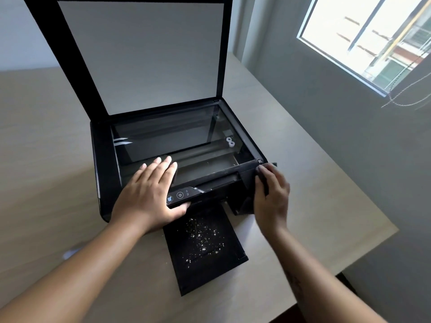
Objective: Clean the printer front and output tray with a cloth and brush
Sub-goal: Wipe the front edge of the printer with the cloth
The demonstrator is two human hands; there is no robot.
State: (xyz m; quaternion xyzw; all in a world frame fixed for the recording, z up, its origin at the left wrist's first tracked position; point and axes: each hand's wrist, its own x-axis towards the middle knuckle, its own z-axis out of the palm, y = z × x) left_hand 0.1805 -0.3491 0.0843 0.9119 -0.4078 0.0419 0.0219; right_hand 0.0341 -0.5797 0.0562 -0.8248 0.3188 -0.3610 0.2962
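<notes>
A black printer (105,159) stands on a light wooden table with its scanner lid (140,54) raised. The pulled-out black output tray (224,229) at the front is sprinkled with white crumbs (205,236). My left hand (149,194) lies flat on the printer's front left, fingers on the glass edge and thumb hooked under the control panel (184,194). My right hand (271,197) is blurred at the right front corner, its fingers curled over something dark. Whether that is a cloth or the printer's own body cannot be told. No brush is in view.
The table's edge (363,252) runs close along the right of the printer, with a grey wall and a window (373,38) beyond. A small pale object (70,254) lies on the table by my left forearm.
</notes>
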